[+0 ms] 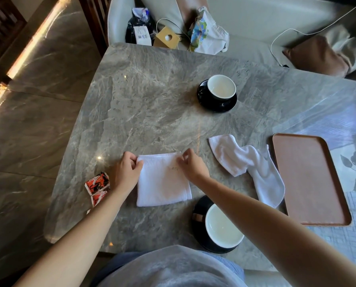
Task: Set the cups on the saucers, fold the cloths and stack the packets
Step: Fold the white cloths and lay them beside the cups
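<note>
Both hands pinch the folded white cloth's (162,181) far corners, left hand (125,170), right hand (190,164), near the table's (144,96) front edge; square those corners before pressing flat.

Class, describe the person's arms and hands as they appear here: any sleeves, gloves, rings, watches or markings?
Both forearms are bare to the frame edge: no sleeves show. The left hand and right hand wear no gloves, and no rings, watches or markings are visible.
</note>
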